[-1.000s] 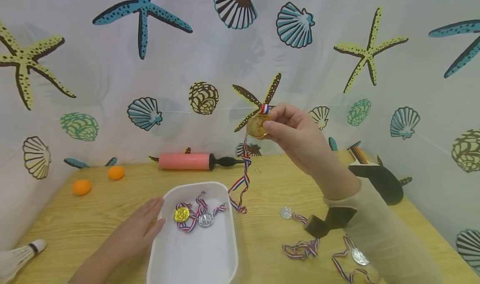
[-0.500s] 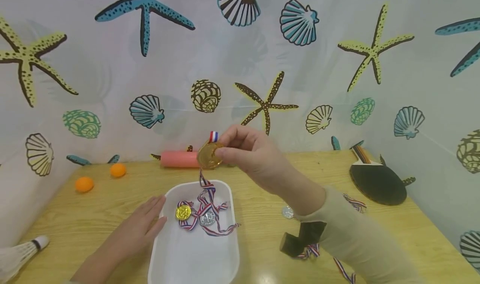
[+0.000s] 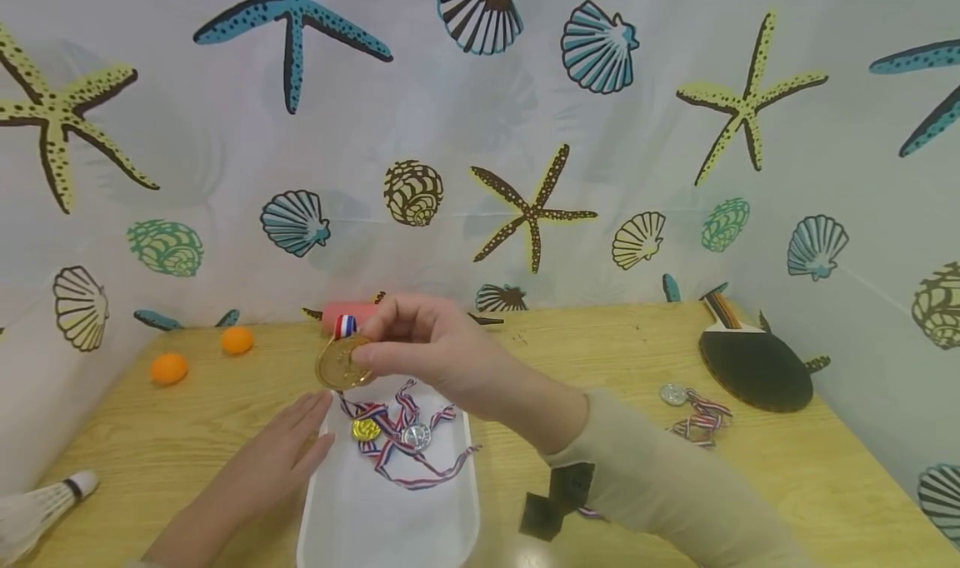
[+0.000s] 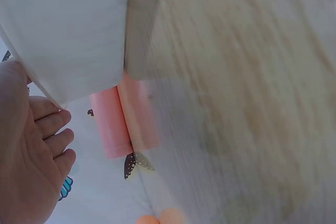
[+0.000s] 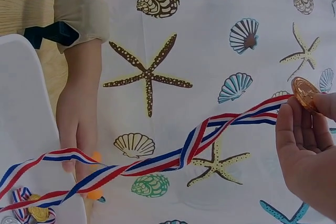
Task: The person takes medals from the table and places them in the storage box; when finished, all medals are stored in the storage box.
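My right hand [image 3: 420, 347] pinches a gold medal [image 3: 336, 366] between thumb and fingers, above the far left end of a white tray [image 3: 390, 522]. Its red, white and blue ribbon [image 5: 157, 166] trails down into the tray. Inside lie another gold medal [image 3: 366, 430] and a silver medal [image 3: 416, 437], both with striped ribbons, partly crossed by the trailing one. My left hand [image 3: 281, 443] rests against the tray's left rim with fingers extended; in the left wrist view its fingertips [image 4: 63, 116] touch the rim.
Two orange balls [image 3: 237, 340] and a shuttlecock [image 3: 41, 505] lie left. Behind the tray is a pink hand pump [image 3: 341, 311], partly hidden. A silver medal [image 3: 673, 395] with ribbon and a table tennis bat [image 3: 756, 368] lie right. My right sleeve hides part of the table.
My right hand has carried the gold medal left and down, from right of the tray to over its far left end. The ribbon now lies across the tray. My left hand stays put.
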The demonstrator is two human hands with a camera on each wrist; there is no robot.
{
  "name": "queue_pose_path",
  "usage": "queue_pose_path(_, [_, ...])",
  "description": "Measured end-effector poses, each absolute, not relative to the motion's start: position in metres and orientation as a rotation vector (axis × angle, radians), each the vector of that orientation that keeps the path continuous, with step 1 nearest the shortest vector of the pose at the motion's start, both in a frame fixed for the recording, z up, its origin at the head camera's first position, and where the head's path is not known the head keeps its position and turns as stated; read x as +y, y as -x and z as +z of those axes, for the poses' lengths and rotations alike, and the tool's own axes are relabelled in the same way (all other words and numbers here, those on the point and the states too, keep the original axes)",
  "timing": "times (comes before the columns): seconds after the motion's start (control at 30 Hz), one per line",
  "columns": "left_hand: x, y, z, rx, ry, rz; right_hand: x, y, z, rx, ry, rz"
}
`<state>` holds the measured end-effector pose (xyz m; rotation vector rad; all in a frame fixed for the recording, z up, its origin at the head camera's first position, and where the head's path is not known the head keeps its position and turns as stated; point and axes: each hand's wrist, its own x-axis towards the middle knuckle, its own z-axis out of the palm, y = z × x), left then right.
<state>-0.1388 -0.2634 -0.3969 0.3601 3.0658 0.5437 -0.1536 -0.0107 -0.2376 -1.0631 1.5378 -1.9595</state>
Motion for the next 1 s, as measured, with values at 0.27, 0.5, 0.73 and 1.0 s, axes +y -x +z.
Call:
queue_pose_path(0.27, [-0.264,0.138,-0.398,3.107,-0.422,0.536,-0.015,0.156,-0.229,1.546,1.055,-1.973])
queue_pose_path(0.5, [-0.264,0.139,-0.399,3.121,-0.449,0.547,-0.012,0.158,-0.22,1.461,1.068,-2.091])
queue_pose_path(0.73, [-0.267,0.138,-0.398,3.103,-0.513,0.524,-0.016,0.16,-0.23,1.447,1.072,-2.07])
queue_pose_path(1.0, [-0.265,0.139,-0.399,3.108,-0.447,0.551,-0.029,0.171,-0.279,1.607,0.981,-1.859])
